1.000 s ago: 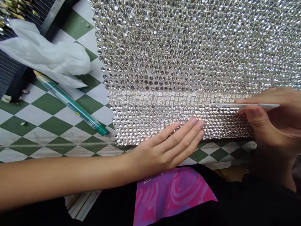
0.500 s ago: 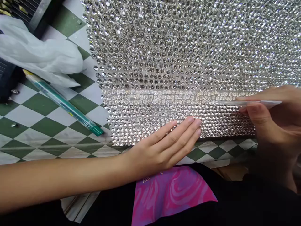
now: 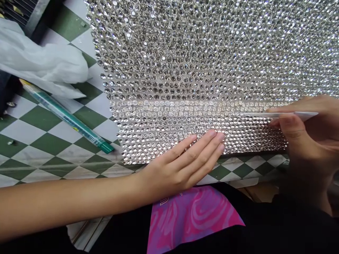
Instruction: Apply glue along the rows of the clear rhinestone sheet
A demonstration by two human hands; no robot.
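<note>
A large sheet of rows of glittering rhinestones (image 3: 198,63) fills the upper right of my view, with a brighter band of stones (image 3: 169,113) running across it. My left hand (image 3: 182,162) lies flat on the sheet's lower edge, fingers extended and holding nothing. My right hand (image 3: 304,141) pinches a thin white strip (image 3: 280,114), possibly plastic, whose tip lies level along the band. Its lower fingers are close to the stones. Part of that hand is in deep shadow.
A green-and-white pen (image 3: 66,118) and a crumpled white plastic bag (image 3: 39,63) lie on a green-and-white checkered surface (image 3: 34,141) left of the sheet. A pink swirled cloth (image 3: 190,222) lies on dark clothing near my body.
The view has drifted, so the sheet, pen and bag sit further left. Both hands stay in about the same place on the sheet, and the strip stays level.
</note>
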